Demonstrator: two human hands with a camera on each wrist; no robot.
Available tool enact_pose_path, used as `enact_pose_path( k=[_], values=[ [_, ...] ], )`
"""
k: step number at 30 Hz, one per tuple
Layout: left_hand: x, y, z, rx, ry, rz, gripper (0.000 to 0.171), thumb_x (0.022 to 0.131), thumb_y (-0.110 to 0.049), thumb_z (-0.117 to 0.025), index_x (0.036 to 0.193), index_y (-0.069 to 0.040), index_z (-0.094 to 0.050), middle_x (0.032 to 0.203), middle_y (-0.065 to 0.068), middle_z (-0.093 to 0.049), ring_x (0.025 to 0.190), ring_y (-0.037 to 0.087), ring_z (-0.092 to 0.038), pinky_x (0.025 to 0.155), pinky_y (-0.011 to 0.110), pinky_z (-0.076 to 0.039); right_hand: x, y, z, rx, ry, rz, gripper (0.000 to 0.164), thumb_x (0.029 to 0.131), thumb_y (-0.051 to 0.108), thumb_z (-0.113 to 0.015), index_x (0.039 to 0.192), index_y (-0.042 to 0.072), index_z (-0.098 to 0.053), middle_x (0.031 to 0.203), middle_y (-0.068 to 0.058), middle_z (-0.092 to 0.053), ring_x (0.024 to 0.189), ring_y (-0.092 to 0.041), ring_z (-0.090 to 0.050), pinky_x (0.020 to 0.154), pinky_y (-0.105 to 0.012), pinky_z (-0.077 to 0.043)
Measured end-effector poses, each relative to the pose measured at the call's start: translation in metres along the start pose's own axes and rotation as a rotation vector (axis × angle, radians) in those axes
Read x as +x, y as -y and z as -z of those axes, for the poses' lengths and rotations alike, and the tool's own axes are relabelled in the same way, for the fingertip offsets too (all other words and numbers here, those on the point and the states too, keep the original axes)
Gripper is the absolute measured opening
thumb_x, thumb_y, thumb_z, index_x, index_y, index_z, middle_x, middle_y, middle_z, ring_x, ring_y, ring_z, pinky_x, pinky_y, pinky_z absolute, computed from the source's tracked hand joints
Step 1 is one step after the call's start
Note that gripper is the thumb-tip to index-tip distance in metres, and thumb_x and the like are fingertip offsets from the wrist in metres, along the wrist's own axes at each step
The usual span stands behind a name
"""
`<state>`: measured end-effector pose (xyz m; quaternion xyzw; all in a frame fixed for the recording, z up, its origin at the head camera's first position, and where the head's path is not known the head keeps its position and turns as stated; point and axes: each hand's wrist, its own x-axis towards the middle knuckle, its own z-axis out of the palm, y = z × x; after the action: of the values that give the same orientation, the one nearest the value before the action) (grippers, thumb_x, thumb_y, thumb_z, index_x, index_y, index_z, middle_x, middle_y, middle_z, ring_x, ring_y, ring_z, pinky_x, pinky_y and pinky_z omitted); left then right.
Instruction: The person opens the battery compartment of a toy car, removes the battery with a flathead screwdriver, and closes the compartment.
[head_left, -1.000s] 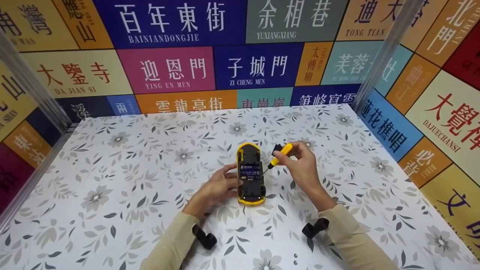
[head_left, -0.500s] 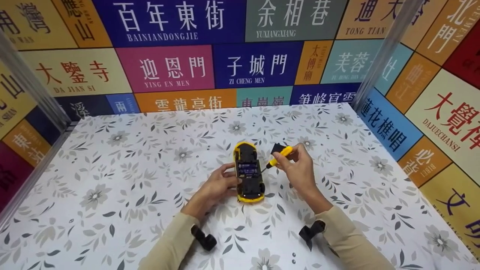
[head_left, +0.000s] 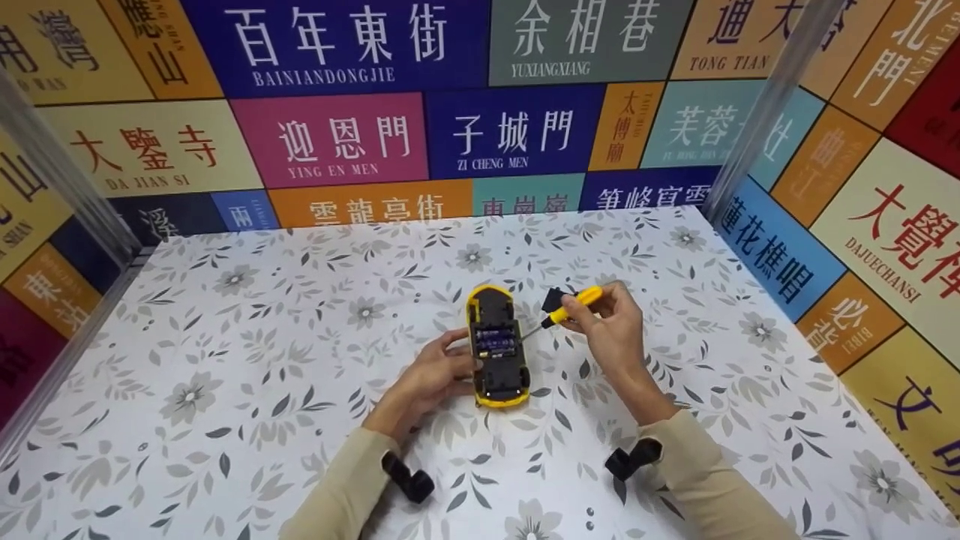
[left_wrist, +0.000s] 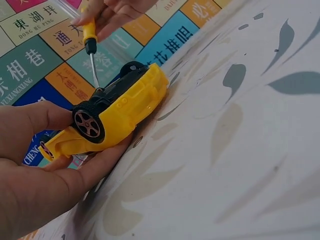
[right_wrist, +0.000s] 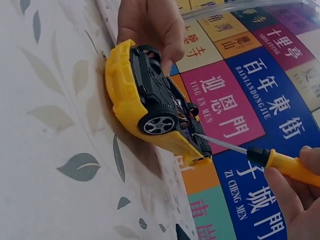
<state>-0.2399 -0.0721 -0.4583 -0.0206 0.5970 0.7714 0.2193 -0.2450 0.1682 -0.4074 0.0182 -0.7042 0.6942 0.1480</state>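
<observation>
A yellow toy car [head_left: 501,381] lies wheels up, its black underside showing and its battery compartment uncovered. Purple batteries [head_left: 496,343] sit inside that compartment. My left hand [head_left: 435,369] grips the car by its left side; in the left wrist view the thumb is near a wheel [left_wrist: 88,123] and fingers reach beneath the body. With my right hand [head_left: 616,330] I hold a yellow screwdriver [head_left: 583,301]. Its metal shaft [right_wrist: 222,143] slants to the compartment's right edge, where the tip meets or nearly meets the car; exact contact cannot be made out.
A small black piece [head_left: 553,299] lies just beyond the screwdriver, partly hidden by it and my right hand. The table [head_left: 300,450] has a white leaf-and-flower covering. Panels with printed signs [head_left: 330,139] stand behind and at both sides.
The car has shifted slightly left since a second ago. My right hand has moved a little right and the screwdriver now leans flatter. My left hand keeps its grip on the car.
</observation>
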Motion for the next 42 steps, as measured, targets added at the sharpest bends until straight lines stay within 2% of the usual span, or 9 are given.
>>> enact_pose_path(
  k=[7, 10, 13, 19, 22, 25, 30, 35, 42],
  values=[
    [0.0, 0.002, -0.003, 0.002, -0.03, -0.01, 0.073, 0.086, 0.009, -0.057, 0.153, -0.005, -0.032, 0.142, 0.024, -0.052, 0.093, 0.021, -0.067, 0.083, 0.041, -0.062, -0.015, -0.003, -0.011, -0.184, 0.045, 0.204, 0.027, 0.088, 0.012, -0.076, 0.094, 0.001, -0.052, 0.086, -0.009, -0.06, 0.081, -0.009, -0.067, 0.072, -0.022, -0.062],
    [0.0, 0.004, -0.003, 0.004, -0.031, -0.025, 0.072, 0.085, 0.008, -0.058, 0.152, -0.004, -0.033, 0.139, 0.024, -0.055, 0.089, 0.02, -0.067, 0.08, 0.039, -0.063, -0.018, -0.005, -0.012, -0.236, 0.054, 0.214, 0.028, 0.089, 0.013, -0.076, 0.094, 0.001, -0.051, 0.087, -0.01, -0.061, 0.082, -0.011, -0.065, 0.071, -0.018, -0.06],
    [0.001, 0.006, -0.001, 0.001, -0.017, -0.033, 0.071, 0.086, 0.008, -0.059, 0.152, -0.003, -0.034, 0.138, 0.024, -0.056, 0.088, 0.018, -0.068, 0.078, 0.037, -0.063, -0.013, -0.009, -0.008, -0.127, 0.059, 0.062, 0.028, 0.091, 0.012, -0.073, 0.097, 0.001, -0.049, 0.094, -0.01, -0.059, 0.086, -0.01, -0.066, 0.077, -0.021, -0.062],
    [0.001, 0.007, 0.002, 0.01, 0.021, -0.018, 0.072, 0.088, 0.006, -0.057, 0.154, -0.006, -0.032, 0.141, 0.022, -0.054, 0.091, 0.018, -0.069, 0.08, 0.037, -0.063, 0.011, -0.032, 0.019, 0.351, 0.016, -0.505, 0.015, 0.099, 0.007, -0.058, 0.107, 0.005, -0.046, 0.103, -0.005, -0.059, 0.086, -0.012, -0.069, 0.086, -0.026, -0.062],
    [0.001, 0.007, 0.002, 0.009, 0.021, -0.008, 0.072, 0.087, 0.007, -0.057, 0.154, -0.006, -0.032, 0.14, 0.022, -0.055, 0.09, 0.018, -0.069, 0.082, 0.038, -0.063, 0.017, -0.037, 0.029, 0.421, 0.028, -0.653, 0.014, 0.101, 0.009, -0.055, 0.111, 0.007, -0.045, 0.101, -0.005, -0.062, 0.085, -0.012, -0.069, 0.09, -0.024, -0.06],
    [0.001, 0.006, 0.001, 0.007, 0.016, -0.007, 0.072, 0.087, 0.007, -0.057, 0.154, -0.005, -0.032, 0.141, 0.022, -0.055, 0.089, 0.018, -0.068, 0.083, 0.039, -0.063, 0.019, -0.031, 0.03, 0.38, 0.017, -0.584, 0.017, 0.101, 0.014, -0.057, 0.113, 0.008, -0.046, 0.104, -0.004, -0.061, 0.09, -0.012, -0.068, 0.091, -0.024, -0.059],
    [0.001, 0.005, 0.0, 0.002, 0.002, -0.002, 0.073, 0.087, 0.007, -0.057, 0.154, -0.006, -0.033, 0.142, 0.023, -0.054, 0.089, 0.018, -0.069, 0.081, 0.037, -0.063, 0.015, -0.016, 0.019, 0.21, -0.017, -0.337, 0.024, 0.098, 0.015, -0.064, 0.112, 0.005, -0.048, 0.109, -0.005, -0.059, 0.098, -0.013, -0.069, 0.086, -0.029, -0.062],
    [0.002, 0.005, 0.0, 0.012, -0.007, -0.011, 0.073, 0.086, 0.006, -0.058, 0.154, -0.005, -0.033, 0.143, 0.024, -0.054, 0.088, 0.018, -0.068, 0.076, 0.035, -0.063, 0.006, -0.009, 0.002, 0.059, -0.008, -0.126, 0.023, 0.093, 0.007, -0.069, 0.105, 0.001, -0.05, 0.101, -0.007, -0.062, 0.092, -0.011, -0.071, 0.081, -0.03, -0.063],
    [0.002, 0.004, 0.001, 0.014, -0.021, -0.011, 0.073, 0.085, 0.005, -0.058, 0.154, -0.007, -0.034, 0.142, 0.024, -0.054, 0.089, 0.018, -0.069, 0.077, 0.036, -0.063, 0.005, -0.006, -0.009, -0.034, 0.016, 0.001, 0.024, 0.09, 0.006, -0.073, 0.098, -0.001, -0.051, 0.093, -0.008, -0.06, 0.084, -0.009, -0.069, 0.077, -0.026, -0.063]
  ],
)
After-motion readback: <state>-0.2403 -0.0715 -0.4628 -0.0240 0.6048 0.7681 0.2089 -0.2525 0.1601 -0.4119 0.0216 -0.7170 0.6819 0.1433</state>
